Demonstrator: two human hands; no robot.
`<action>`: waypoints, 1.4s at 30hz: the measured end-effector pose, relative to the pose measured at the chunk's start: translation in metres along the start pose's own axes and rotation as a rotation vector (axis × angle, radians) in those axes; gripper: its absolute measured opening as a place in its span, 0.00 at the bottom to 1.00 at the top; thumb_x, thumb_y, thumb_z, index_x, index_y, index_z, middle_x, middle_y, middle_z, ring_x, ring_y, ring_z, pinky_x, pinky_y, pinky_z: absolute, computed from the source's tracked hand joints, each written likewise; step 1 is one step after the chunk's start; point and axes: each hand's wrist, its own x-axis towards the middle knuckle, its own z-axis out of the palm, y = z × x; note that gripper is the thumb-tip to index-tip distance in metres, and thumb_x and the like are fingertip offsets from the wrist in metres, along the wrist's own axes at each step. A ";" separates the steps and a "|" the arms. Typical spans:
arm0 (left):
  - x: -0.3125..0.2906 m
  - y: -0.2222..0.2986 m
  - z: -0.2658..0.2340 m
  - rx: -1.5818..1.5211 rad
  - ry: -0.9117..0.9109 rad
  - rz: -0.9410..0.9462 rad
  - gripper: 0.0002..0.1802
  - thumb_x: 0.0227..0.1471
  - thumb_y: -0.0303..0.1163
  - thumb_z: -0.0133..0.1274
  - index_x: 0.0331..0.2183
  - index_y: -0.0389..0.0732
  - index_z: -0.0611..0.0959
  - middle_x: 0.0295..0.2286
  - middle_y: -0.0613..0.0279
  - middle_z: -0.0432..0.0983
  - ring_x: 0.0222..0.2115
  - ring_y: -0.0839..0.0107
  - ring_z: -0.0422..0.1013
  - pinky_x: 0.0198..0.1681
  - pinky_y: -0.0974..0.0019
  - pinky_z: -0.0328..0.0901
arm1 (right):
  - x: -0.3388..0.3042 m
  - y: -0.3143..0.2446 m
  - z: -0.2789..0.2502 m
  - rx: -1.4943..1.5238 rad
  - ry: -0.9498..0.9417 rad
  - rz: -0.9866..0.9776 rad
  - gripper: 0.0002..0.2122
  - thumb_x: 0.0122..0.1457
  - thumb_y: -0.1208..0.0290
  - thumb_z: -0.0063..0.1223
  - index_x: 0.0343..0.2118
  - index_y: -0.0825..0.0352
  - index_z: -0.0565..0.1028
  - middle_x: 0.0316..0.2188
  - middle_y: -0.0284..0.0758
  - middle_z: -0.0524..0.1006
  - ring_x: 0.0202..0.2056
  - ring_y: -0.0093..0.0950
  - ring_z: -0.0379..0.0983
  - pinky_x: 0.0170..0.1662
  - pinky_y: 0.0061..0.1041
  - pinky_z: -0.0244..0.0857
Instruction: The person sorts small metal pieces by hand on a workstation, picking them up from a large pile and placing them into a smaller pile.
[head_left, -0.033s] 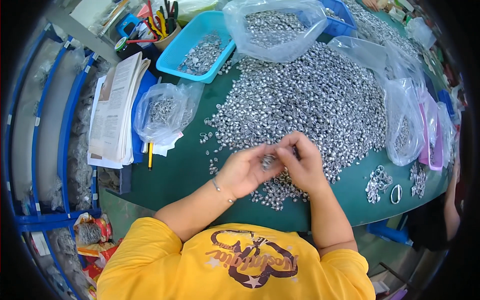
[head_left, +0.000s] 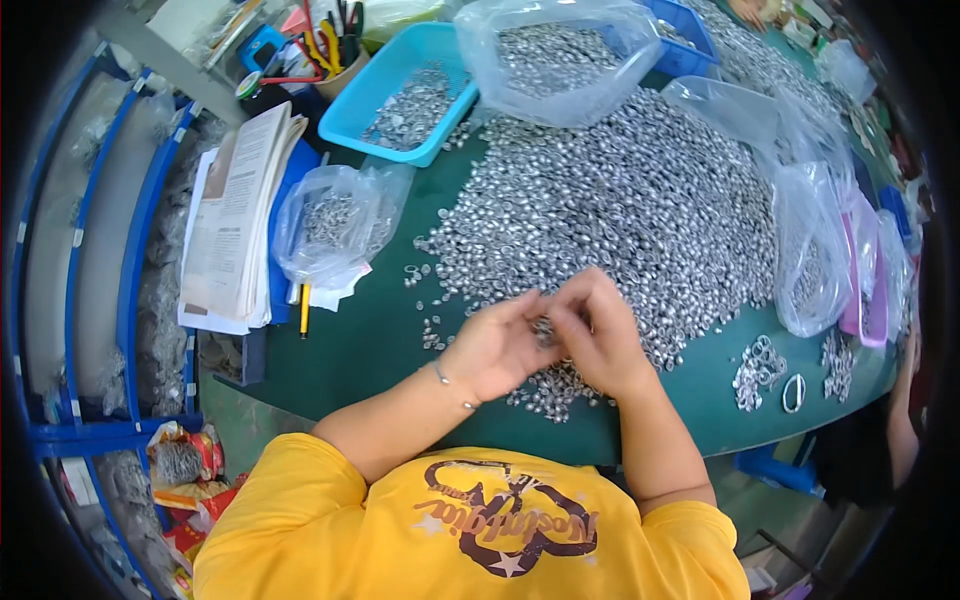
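Observation:
Over the near edge of a large heap of small silver metal pieces (head_left: 610, 200), my two hands meet. My left hand (head_left: 490, 350) is cupped, palm up, with a few of the silver pieces (head_left: 543, 330) in its curled fingers. Against those fingertips, my right hand (head_left: 603, 345) is closed, thumb and forefinger pinched together; what it pinches is hidden and blurred. Just below the hands lies a smaller cluster of silver pieces (head_left: 548, 393) on the green tabletop (head_left: 370, 370).
A turquoise basket (head_left: 430, 150) and a clear bag (head_left: 475, 70) of silver pieces stand behind the heap. At left are papers (head_left: 235, 230), another bag (head_left: 320, 190) and a yellow pen (head_left: 304, 310). Linked rings (head_left: 760, 372), a white band (head_left: 793, 394) and a purple tray (head_left: 865, 270) lie right.
The whole view has shifted very slightly. My hands remain together at the same place, with small finger movement around the silver pieces.

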 end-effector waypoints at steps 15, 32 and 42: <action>-0.029 0.158 -0.042 0.767 0.711 1.387 0.14 0.57 0.39 0.42 0.31 0.38 0.74 0.17 0.68 0.64 0.17 0.78 0.59 0.19 0.76 0.54 | -0.001 0.004 0.013 -0.306 0.319 -0.305 0.10 0.43 0.88 0.47 0.29 0.68 0.72 0.27 0.36 0.74 0.30 0.33 0.69 0.35 0.27 0.60; -0.042 0.108 -0.037 1.725 0.718 1.271 0.06 0.46 0.24 0.52 0.31 0.35 0.78 0.27 0.57 0.72 0.27 0.68 0.69 0.29 0.69 0.64 | -0.003 0.027 0.008 -0.459 0.415 -0.258 0.07 0.44 0.83 0.48 0.26 0.65 0.73 0.28 0.33 0.74 0.32 0.32 0.68 0.39 0.30 0.56; -0.048 0.082 -0.097 2.286 0.476 0.897 0.22 0.56 0.38 0.42 0.49 0.36 0.70 0.53 0.49 0.59 0.56 0.54 0.54 0.56 0.54 0.50 | -0.003 0.029 0.016 -0.497 0.397 -0.295 0.06 0.44 0.81 0.49 0.26 0.63 0.73 0.29 0.32 0.74 0.33 0.33 0.68 0.39 0.31 0.57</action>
